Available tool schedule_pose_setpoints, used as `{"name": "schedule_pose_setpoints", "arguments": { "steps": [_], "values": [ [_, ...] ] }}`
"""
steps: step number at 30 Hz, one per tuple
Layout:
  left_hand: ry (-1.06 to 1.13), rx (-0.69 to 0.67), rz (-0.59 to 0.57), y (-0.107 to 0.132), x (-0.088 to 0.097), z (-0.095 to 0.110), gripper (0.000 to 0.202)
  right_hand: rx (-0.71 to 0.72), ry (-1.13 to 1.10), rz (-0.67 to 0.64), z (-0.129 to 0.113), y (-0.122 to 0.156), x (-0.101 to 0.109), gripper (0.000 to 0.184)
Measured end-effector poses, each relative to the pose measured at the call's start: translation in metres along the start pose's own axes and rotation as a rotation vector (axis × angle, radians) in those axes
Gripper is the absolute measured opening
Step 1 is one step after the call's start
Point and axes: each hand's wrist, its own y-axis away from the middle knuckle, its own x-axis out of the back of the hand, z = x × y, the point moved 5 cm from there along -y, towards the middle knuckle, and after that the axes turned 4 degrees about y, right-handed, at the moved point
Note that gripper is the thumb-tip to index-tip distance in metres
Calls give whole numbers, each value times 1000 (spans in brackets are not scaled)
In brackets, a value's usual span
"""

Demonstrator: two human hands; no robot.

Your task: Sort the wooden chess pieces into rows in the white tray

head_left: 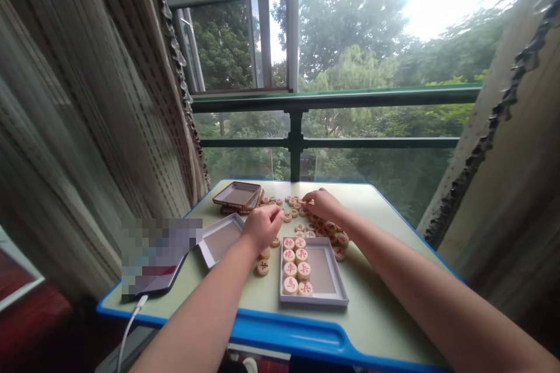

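Left of the white box (322,271) lies a pale tray (219,240). Beyond the box's left corner, the left hand (265,225) curls — its grip I can't tell. Eight red-marked pieces (303,270) line the box's left side; behind it, the right hand (322,204) meets loose pieces (324,228) — pinching or not, I can't tell.

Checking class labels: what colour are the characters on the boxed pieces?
Red, on the pieces in the box; head view.
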Motion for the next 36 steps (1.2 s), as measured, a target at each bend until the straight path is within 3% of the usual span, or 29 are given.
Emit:
{"name": "schedule_pose_setpoints", "arguments": {
  "steps": [5,9,13,15,19,23,27,30,36],
  "values": [
    [-59,-43,-20,-1,-3,3,29,-26,-85,45,5,1,-1,23],
    [-56,-82,72,1,5,5,30,-30,-177,136,-1,2,8,24],
    [13,-184,221,4,17,11,22,-32,-707,303,-24,14,33,22],
    [17,-256,270,5,20,16,26,47,-979,256,-45,27,43,25],
    [14,-397,339,12,24,31,24,62,-1146,270,-75,67,57,24],
    [63,-511,301,21,20,52,22,-45,-1222,330,-70,104,59,26],
    [120,-537,223,28,11,65,27,-114,-1223,252,-54,125,54,26],
    [153,-523,123,30,5,67,29,-41,-1184,247,-46,134,51,27],
    [197,-413,-60,29,-2,65,27,87,-995,363,-40,140,41,28]
  ]
}}
